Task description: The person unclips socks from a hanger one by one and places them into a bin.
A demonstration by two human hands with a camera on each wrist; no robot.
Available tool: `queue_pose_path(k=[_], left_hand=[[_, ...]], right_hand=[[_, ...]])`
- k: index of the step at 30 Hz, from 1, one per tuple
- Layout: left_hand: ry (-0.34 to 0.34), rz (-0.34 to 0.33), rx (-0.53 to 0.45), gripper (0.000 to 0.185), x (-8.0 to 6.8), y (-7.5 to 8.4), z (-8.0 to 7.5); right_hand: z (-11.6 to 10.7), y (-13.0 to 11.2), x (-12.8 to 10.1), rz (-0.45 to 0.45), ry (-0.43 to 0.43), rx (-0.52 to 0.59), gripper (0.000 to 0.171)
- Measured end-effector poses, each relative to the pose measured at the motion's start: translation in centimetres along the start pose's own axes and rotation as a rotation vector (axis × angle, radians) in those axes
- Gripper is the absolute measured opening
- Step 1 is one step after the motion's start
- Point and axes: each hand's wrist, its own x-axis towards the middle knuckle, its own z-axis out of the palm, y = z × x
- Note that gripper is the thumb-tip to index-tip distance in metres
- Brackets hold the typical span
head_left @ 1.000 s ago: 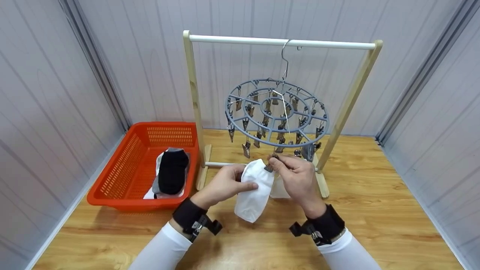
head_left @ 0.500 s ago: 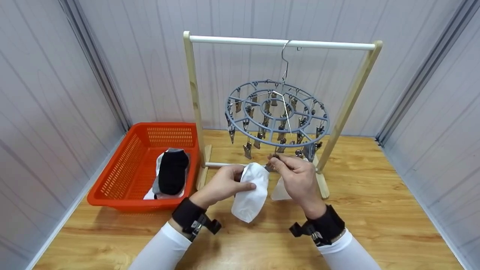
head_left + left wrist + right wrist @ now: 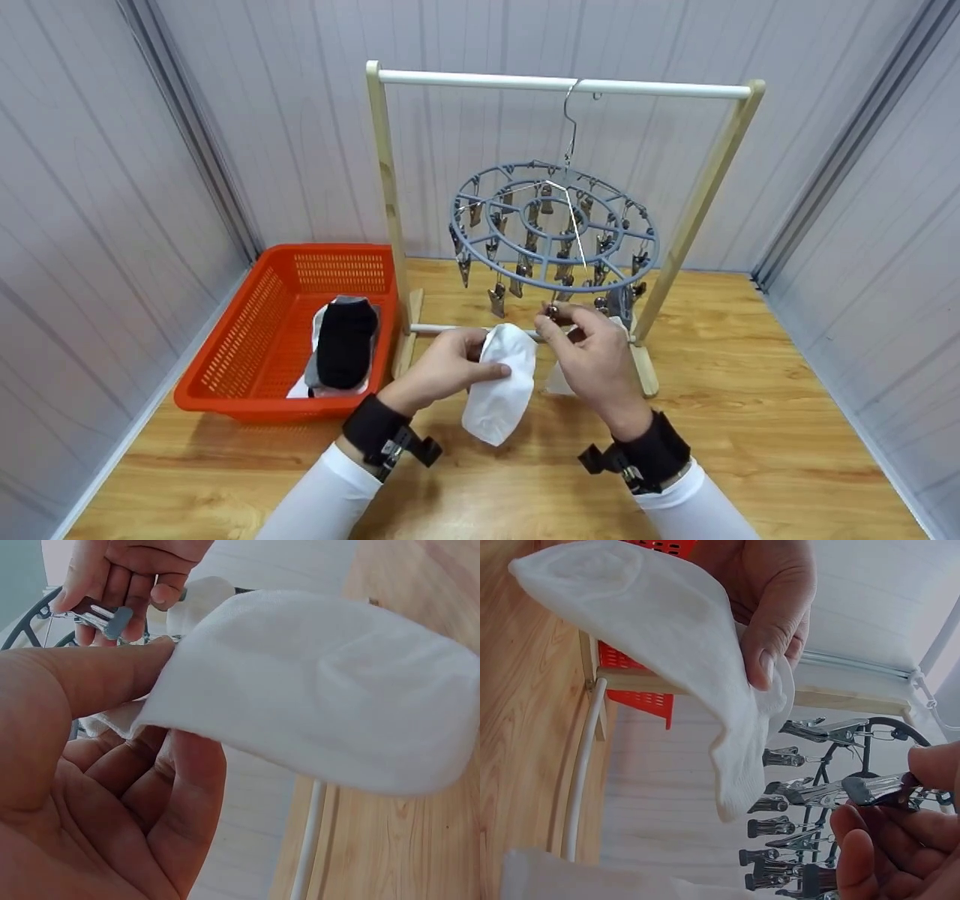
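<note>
In the head view my left hand pinches a white sock near its cuff, and the toe end hangs down. My right hand is just to the right, apart from the sock. Between its thumb and fingers it pinches a metal clip with grey tips, best seen in the right wrist view. That clip belongs to a round grey clip hanger. A second white sock hangs behind my right hand, partly hidden by it.
The hanger hooks onto the white rail of a wooden stand, with several metal clips dangling. A dark grey piece of cloth hangs at its right. An orange basket at left holds folded socks, a black one on top.
The white sock in my left hand has shifted slightly left and down, away from the clip. My right hand still pinches the clip, its fingers moved slightly.
</note>
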Motion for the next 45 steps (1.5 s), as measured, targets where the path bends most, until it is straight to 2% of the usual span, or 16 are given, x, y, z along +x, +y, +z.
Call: queue_pose_path(k=[4,8,12,15,18,23,26,30,33,38,40,42,45], left_hand=[[0.003,0.001,-0.004,0.029,-0.1,0.0,-0.1],[0.006,-0.011,-0.009,0.031,0.0,0.1,-0.4],[0.011,-0.024,-0.037,0.031,0.0,0.2,-0.9],[0.022,-0.033,-0.056,0.032,-0.2,0.4,-1.5],[0.047,-0.040,-0.062,0.033,-0.6,0.6,-2.3],[0.090,-0.051,-0.067,0.034,-1.2,1.1,-4.0],[0.120,-0.059,-0.052,0.038,-1.6,1.4,-5.2],[0.170,-0.069,-0.050,0.042,-2.2,1.8,-6.7],[0.207,-0.070,-0.094,0.045,-2.7,2.2,-7.8],[0.248,-0.029,-0.201,0.045,-3.4,2.6,-9.4],[0.273,-0.010,-0.216,0.042,-3.6,2.7,-10.0],[0.319,-0.005,-0.185,0.039,-3.7,2.6,-10.6],[0.393,-0.015,-0.089,0.036,-4.0,2.4,-11.7]], right_hand=[[-0.1,-0.2,0.0,-0.076,0.032,-0.033,0.027],[-0.4,-0.4,0.1,-0.210,0.101,-0.153,0.036],[-1.1,-0.9,0.1,-0.305,0.162,-0.236,0.031],[-1.6,-1.3,0.1,-0.356,0.204,-0.220,0.019],[-2.1,-1.7,0.1,-0.415,0.259,-0.153,0.011],[-2.6,-2.1,0.5,-0.491,0.375,-0.062,0.013],[-2.8,-2.0,0.8,-0.498,0.414,-0.061,0.020],[-2.9,-1.3,1.2,-0.484,0.422,-0.100,0.030],[-2.9,-0.7,1.5,-0.470,0.415,-0.140,0.035],[-2.9,0.3,1.8,-0.410,0.397,-0.216,0.042],[-2.9,0.6,1.8,-0.374,0.384,-0.248,0.045],[-2.9,0.9,1.8,-0.334,0.368,-0.278,0.047],[-2.9,1.2,1.8,-0.284,0.343,-0.300,0.049]])
